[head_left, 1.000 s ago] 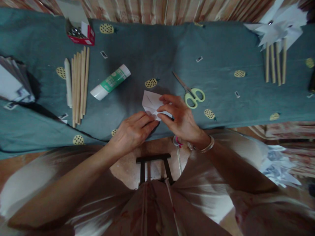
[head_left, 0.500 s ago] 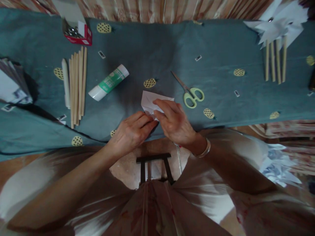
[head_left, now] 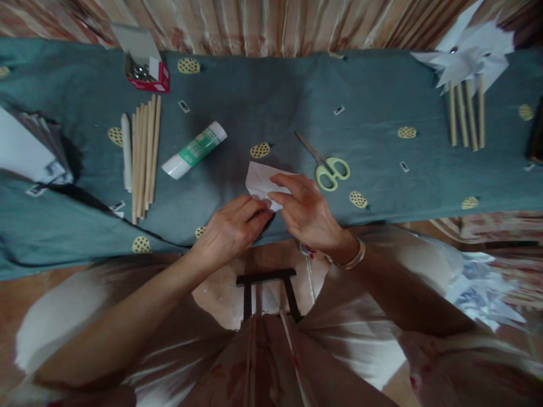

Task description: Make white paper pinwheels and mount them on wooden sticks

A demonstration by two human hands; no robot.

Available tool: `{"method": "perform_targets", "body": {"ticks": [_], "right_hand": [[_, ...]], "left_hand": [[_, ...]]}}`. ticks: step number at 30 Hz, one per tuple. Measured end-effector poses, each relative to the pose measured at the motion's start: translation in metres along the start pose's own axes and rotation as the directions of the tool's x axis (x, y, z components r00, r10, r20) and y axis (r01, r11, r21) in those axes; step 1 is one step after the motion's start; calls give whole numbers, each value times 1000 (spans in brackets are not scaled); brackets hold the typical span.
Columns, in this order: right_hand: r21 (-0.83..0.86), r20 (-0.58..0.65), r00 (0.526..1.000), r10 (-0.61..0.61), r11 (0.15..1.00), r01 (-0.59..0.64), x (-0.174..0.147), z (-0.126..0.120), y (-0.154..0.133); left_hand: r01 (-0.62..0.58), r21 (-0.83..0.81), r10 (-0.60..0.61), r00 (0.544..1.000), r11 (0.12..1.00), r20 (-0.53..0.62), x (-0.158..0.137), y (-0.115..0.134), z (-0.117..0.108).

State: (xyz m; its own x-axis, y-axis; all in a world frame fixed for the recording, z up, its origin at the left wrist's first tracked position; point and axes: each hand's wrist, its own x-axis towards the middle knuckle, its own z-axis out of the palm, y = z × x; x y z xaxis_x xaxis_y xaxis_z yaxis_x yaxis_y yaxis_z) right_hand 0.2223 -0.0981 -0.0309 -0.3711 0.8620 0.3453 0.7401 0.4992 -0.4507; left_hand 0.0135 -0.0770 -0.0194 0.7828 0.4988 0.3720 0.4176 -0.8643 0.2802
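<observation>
A small folded white paper lies on the teal cloth near its front edge. My left hand pinches the paper's near corner with its fingertips. My right hand, with a bangle at the wrist, presses its fingers on the paper's right part and covers it. Green-handled scissors lie just right of my right hand. A green and white glue stick lies on its side to the left of the paper.
A bundle of wooden sticks lies at the left, a red box of pins behind it. A stack of paper sits at far left. Finished white paper pinwheels on sticks rest at back right. Paper scraps lie by my right knee.
My right hand's fingers slid a little along the paper, pressing it flatter. The left hand kept its pinch. The view shifted slightly.
</observation>
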Motion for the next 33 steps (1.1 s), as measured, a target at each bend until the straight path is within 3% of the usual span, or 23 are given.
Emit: {"method": "perform_targets", "body": {"ticks": [4, 8, 12, 18, 22, 26, 33], "right_hand": [[28, -54, 996, 77, 997, -76, 4, -12, 14], [39, -32, 993, 112, 993, -110, 8, -17, 21], [36, -18, 993, 116, 993, -116, 7, -20, 17], [69, -8, 994, 106, 992, -105, 5, -23, 9], [87, -5, 995, 98, 991, -97, 4, -21, 9], [68, 3, 997, 82, 994, -82, 3, -19, 9], [33, 20, 999, 50, 998, -50, 4, -20, 6]], "left_hand": [[-4, -9, 4, 1000, 1000, 14, -2, 0, -1], [20, 0, -20, 999, 1000, 31, -3, -4, -5], [83, 38, -85, 994, 996, 65, -3, -15, -14], [89, 126, -93, 995, 988, 27, -3, -29, -24], [85, 82, -86, 996, 993, 6, -3, -22, -20], [60, 28, -62, 995, 998, 83, -2, -14, -14], [39, 105, -44, 998, 994, 50, -1, -12, -8]]}}
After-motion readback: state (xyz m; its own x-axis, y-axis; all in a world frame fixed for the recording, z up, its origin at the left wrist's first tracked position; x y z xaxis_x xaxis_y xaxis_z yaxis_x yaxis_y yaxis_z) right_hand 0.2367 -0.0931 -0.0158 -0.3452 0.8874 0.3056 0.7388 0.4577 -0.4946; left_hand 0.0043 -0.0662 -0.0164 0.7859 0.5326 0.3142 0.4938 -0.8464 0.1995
